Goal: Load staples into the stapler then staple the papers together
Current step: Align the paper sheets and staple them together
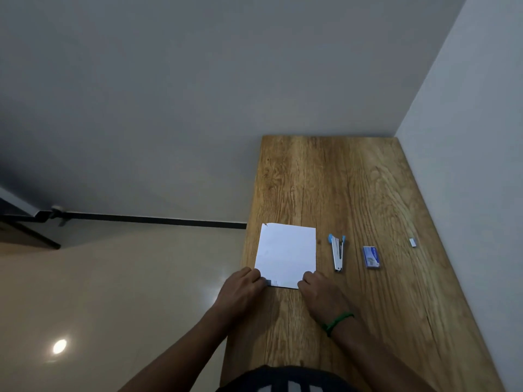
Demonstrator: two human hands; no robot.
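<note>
White papers (285,253) lie flat on the wooden table (353,193) near its left edge, with a small mark at the far left corner. My left hand (240,287) grips the near left corner of the papers and my right hand (319,290) grips the near right corner. A silver stapler (337,252) with light blue tips lies closed to the right of the papers. Further right sits a small blue staple box (370,257). A short strip of staples (413,242) lies alone near the right wall.
The table runs along a grey wall on its right and meets another wall at the far end. Its left edge drops to a shiny beige floor (113,292). A green band is on my right wrist (338,322).
</note>
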